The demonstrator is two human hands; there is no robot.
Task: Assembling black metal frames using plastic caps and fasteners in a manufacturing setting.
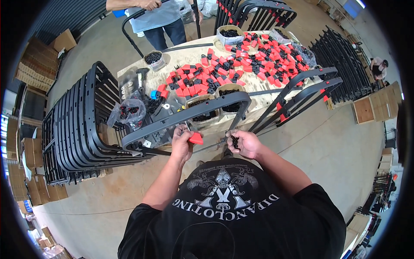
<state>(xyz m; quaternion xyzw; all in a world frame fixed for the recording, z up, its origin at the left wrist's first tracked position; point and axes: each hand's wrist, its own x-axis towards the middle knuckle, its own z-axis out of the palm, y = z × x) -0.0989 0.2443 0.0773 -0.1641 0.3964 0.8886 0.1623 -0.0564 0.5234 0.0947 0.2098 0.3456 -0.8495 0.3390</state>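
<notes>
My left hand (182,141) is closed around a red wedge-shaped plastic piece (196,138), just below the near black metal frame (185,117). A thin light strip, too small to name, shows above its fingers. My right hand (245,144) is turned palm up with the fingers curled, holding several small black screws (235,142). The frame's bent corner stands just above this hand, and its long top bar runs between my hands and the table. A heap of red and black plastic pieces (241,64) covers much of the wooden table (194,54).
Stacked black frames (82,125) stand at left, others (297,93) lean on the table's right. Boxes of small black parts (230,36) and a hammer (141,77) lie on the table, beside a plastic bag (129,112). Across it, another person (157,26) holds a frame.
</notes>
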